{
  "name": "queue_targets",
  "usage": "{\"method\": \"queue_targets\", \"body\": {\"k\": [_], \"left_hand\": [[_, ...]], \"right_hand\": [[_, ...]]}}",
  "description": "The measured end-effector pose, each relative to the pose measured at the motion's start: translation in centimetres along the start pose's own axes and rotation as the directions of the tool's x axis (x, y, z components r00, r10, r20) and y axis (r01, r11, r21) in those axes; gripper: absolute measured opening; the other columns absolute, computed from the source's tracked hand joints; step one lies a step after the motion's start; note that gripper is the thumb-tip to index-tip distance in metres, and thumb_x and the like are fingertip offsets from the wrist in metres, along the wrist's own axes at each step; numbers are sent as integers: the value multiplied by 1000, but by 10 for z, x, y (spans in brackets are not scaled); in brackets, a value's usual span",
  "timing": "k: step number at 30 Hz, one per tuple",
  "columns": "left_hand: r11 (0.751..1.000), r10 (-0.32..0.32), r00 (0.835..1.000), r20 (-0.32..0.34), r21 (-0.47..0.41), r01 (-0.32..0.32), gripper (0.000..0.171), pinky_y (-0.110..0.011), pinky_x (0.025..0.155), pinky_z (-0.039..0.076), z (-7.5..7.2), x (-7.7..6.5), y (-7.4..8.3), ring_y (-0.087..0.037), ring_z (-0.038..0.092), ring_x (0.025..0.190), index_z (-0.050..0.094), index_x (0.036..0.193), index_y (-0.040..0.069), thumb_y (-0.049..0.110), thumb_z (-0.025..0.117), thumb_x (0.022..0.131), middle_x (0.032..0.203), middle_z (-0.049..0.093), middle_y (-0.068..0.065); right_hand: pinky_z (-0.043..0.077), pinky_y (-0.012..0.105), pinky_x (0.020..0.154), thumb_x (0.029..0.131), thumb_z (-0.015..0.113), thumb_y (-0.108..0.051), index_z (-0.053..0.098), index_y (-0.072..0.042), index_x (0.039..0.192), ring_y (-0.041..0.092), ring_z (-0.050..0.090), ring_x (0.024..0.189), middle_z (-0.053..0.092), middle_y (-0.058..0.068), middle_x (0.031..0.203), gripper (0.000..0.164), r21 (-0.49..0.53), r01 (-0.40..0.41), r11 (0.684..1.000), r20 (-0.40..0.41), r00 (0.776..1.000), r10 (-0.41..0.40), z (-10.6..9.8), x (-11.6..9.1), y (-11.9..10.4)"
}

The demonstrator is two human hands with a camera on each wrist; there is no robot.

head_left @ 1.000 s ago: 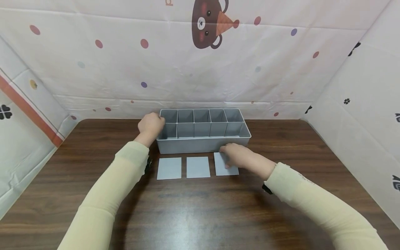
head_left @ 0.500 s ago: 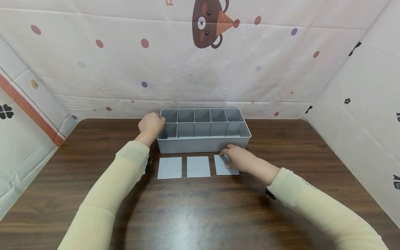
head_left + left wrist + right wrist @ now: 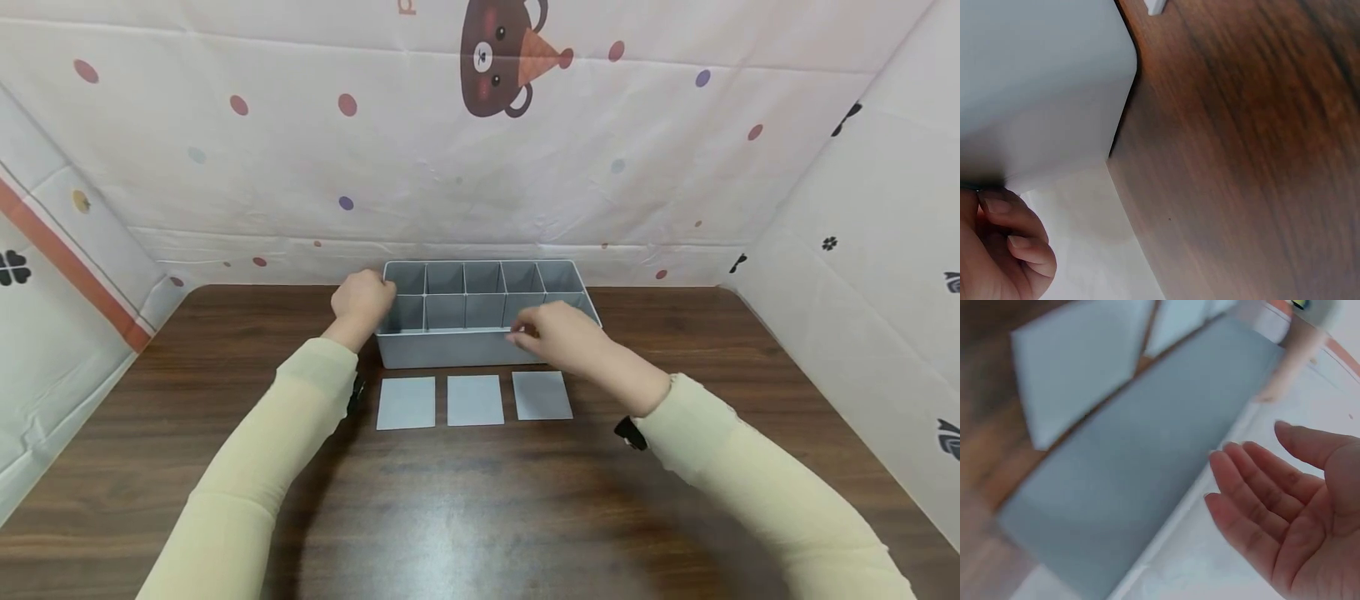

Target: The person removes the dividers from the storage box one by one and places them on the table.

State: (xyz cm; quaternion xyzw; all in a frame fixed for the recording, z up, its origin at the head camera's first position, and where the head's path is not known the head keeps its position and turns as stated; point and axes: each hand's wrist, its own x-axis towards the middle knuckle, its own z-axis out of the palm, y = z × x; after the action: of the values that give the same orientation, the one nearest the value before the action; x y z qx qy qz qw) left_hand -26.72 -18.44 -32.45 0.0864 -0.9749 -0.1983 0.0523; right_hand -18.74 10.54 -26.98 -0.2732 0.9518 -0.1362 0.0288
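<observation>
A grey divided storage box (image 3: 450,352) with two rows of compartments stands at the back of the table. My left hand (image 3: 363,300) grips its left rim, and in the left wrist view curled fingers (image 3: 1019,219) show at the box edge. Over the box's front right part hovers my right hand (image 3: 562,333), its fingers loosely bent and holding nothing in the right wrist view. In front of the box lie three square pale cards in a row: a left card (image 3: 406,403), a middle card (image 3: 476,401) and a right card (image 3: 542,396).
The brown wooden table (image 3: 420,517) ends at a patterned cloth backdrop (image 3: 247,167) close behind the box. Cloth walls also rise on the left and right sides.
My right hand has lifted off the right card and moved up and away toward the box. That card now lies fully visible. The left hand has kept its place on the rim.
</observation>
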Motion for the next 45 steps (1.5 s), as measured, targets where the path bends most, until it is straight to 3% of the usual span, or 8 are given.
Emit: {"method": "queue_targets", "body": {"k": [6, 14, 17, 20, 24, 27, 32, 45], "left_hand": [[1000, -10, 1000, 2, -9, 11, 41, -30, 50, 34, 0, 0, 0, -20, 48, 60, 43, 57, 16, 22, 42, 98, 58, 46, 0], [1000, -2, 1000, 8, -5, 2, 41, -30, 50, 34, -1, -1, 0, -20, 48, 60, 45, 58, 15, 22, 42, 98, 57, 46, 0], [1000, 4, 1000, 8, 0, -4, 42, -30, 50, 34, -1, 0, 0, -20, 48, 60, 45, 58, 15, 22, 43, 99, 57, 47, -1], [1000, 3, 1000, 11, 5, -3, 43, -30, 50, 34, -2, 0, 0, -20, 48, 59, 46, 59, 15, 23, 43, 100, 57, 47, 0], [1000, 0, 1000, 17, 13, 0, 43, -29, 50, 35, -2, 0, 0, -19, 50, 59, 48, 60, 14, 24, 43, 102, 58, 50, -1], [1000, 1, 1000, 17, 15, -1, 44, -29, 50, 36, -1, 0, 0, -19, 51, 59, 49, 60, 14, 25, 43, 102, 60, 52, -2], [1000, 6, 1000, 20, 6, -6, 45, -27, 48, 34, -1, -1, 1, -17, 48, 56, 46, 59, 14, 24, 43, 102, 55, 47, 0], [1000, 18, 1000, 2, 0, -18, 42, -29, 49, 35, 0, 2, -1, -19, 50, 57, 44, 58, 15, 23, 43, 100, 56, 48, -1]], "right_hand": [[55, 39, 84, 103, 61, -23, 73, -3, 116, 20, 70, 87, 78, 11, 105, 27, 106, -42, 993, -7, 999, 43, -10, 31, -18], [56, 40, 95, 105, 57, -26, 72, -2, 122, 26, 72, 107, 75, 13, 120, 33, 195, -120, 974, 61, 992, 110, 6, 72, -33], [55, 33, 83, 105, 57, -28, 74, -3, 119, 20, 70, 87, 76, 13, 117, 33, 204, -141, 969, 91, 988, 124, 14, 84, -41], [46, 25, 64, 104, 58, -31, 79, -3, 100, 11, 57, 61, 77, 8, 86, 35, 192, -151, 970, 108, 985, 132, 23, 96, -51], [37, 22, 54, 103, 59, -33, 61, -9, 64, 7, 44, 47, 50, -3, 50, 46, 179, -169, 969, 121, 981, 149, 34, 109, -64], [39, 23, 56, 103, 59, -32, 48, -16, 60, 9, 47, 51, 46, -6, 50, 48, 178, -192, 965, 133, 976, 170, 39, 115, -71], [41, 24, 60, 103, 59, -27, 51, -15, 63, 11, 49, 56, 50, -4, 56, 42, 163, -227, 960, 159, 967, 201, 45, 121, -75], [35, 22, 53, 99, 56, -9, 41, -15, 65, 10, 37, 52, 37, -3, 59, 37, 171, -269, 948, 175, 955, 240, 49, 133, -80]]}}
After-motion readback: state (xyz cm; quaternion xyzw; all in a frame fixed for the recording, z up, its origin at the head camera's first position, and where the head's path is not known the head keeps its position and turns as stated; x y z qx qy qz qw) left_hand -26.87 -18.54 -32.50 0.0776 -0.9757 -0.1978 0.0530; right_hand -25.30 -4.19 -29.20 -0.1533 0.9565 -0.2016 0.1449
